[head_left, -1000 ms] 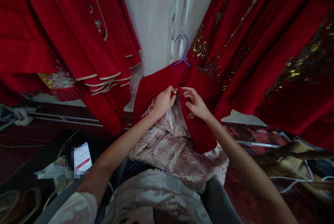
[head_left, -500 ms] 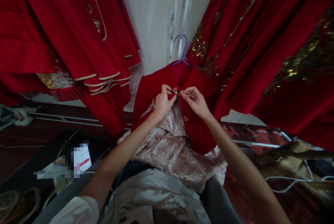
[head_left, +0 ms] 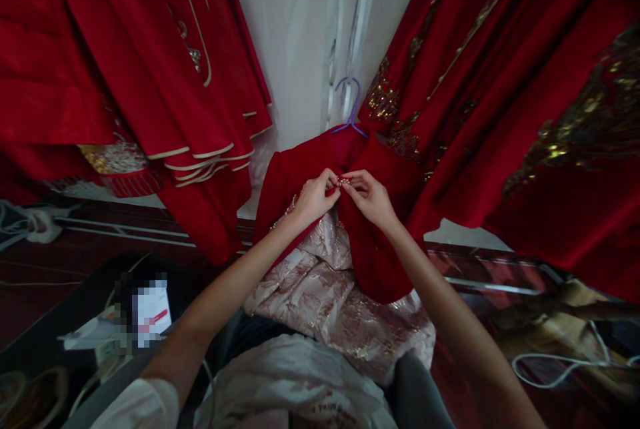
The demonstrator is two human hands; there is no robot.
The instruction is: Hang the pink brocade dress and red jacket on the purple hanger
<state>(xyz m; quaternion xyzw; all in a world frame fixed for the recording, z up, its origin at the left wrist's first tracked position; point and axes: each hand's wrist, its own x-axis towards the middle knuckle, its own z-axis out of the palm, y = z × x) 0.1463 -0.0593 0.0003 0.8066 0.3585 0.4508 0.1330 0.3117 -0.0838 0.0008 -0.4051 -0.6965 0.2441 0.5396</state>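
A red velvet jacket (head_left: 380, 242) hangs on a purple hanger (head_left: 350, 105) in front of me, over a pale pink and gold brocade skirt (head_left: 330, 295). My left hand (head_left: 314, 197) pinches the jacket's left front edge at the chest. My right hand (head_left: 369, 197) pinches the right front edge. Between the fingertips of both hands sits a small beaded clasp (head_left: 344, 181), and the two edges are drawn together there. Both hands are closed.
Red embroidered garments hang at the left (head_left: 150, 82) and right (head_left: 500, 82), with a white curtain (head_left: 300, 35) behind. A phone (head_left: 150, 309) lies on a dark surface at lower left. White cables (head_left: 550, 369) trail at lower right.
My hands have come closer together, drawing the jacket's two front edges shut at the clasp. The view has shifted down slightly.
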